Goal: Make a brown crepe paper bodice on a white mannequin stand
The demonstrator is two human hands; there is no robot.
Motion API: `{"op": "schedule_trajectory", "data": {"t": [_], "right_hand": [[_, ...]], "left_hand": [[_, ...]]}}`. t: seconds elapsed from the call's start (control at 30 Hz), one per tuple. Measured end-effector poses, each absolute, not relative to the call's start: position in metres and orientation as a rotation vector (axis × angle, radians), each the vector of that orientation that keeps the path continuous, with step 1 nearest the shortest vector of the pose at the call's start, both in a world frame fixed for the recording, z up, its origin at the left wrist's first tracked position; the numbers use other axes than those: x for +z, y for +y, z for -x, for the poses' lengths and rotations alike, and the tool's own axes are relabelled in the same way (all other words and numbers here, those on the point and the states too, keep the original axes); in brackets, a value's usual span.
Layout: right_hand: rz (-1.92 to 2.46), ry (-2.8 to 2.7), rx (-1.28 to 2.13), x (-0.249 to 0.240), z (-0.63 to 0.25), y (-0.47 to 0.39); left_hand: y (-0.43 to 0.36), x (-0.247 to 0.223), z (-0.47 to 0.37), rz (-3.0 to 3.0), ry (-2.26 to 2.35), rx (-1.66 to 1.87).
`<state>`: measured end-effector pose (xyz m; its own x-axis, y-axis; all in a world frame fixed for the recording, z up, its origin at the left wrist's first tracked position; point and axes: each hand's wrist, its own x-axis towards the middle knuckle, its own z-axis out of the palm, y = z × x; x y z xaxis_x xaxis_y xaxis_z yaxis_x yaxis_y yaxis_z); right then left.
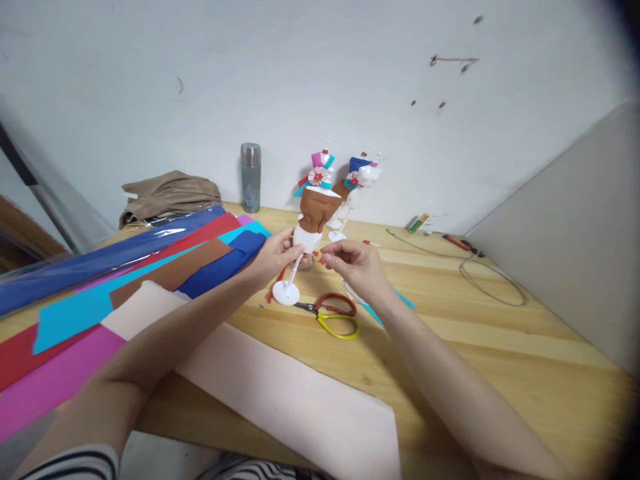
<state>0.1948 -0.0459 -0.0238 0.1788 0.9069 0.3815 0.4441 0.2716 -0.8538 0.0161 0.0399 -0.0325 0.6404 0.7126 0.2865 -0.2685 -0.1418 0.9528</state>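
Observation:
My left hand [283, 255] is closed around the lower body of a small white dress form [307, 240], which leans on its white stand. Brown sheet material [319, 208] wraps the form's upper part. To its right, the thumb and fingers of my right hand [356, 262] are pinched together, with a small red piece [321, 259] at the tips. Beneath both hands lies a pair of scissors [337, 315] with one red and one yellow handle. The form's round base [286, 293] is beside the scissor blades.
Two decorated dress forms [325, 160] [369, 175] stand by the wall. Coloured sheets [150, 263] fan out at left, and a pale strip [295, 393] crosses the front edge. A flask [251, 177], brown cloth [173, 193] and a thin cable [493, 293] lie farther out.

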Motion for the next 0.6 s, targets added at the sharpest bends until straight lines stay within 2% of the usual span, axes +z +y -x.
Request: {"op": "schedule_trajectory", "data": {"t": [0.2,0.33,0.6], "right_hand": [[1.605,-1.884,0.552,-0.04,-0.198,-0.074],[1.62,-2.096,0.566,-0.047,-0.195,-0.096],[1.722,-2.328,0.358,-0.064,-0.205,-0.097]], "left_hand": [[0.042,0.0,0.011,-1.809,0.473,0.849],[0.037,0.026,0.032,-2.202,0.69,0.808],[0.025,0.048,0.047,-2.445,0.859,0.613]]}}
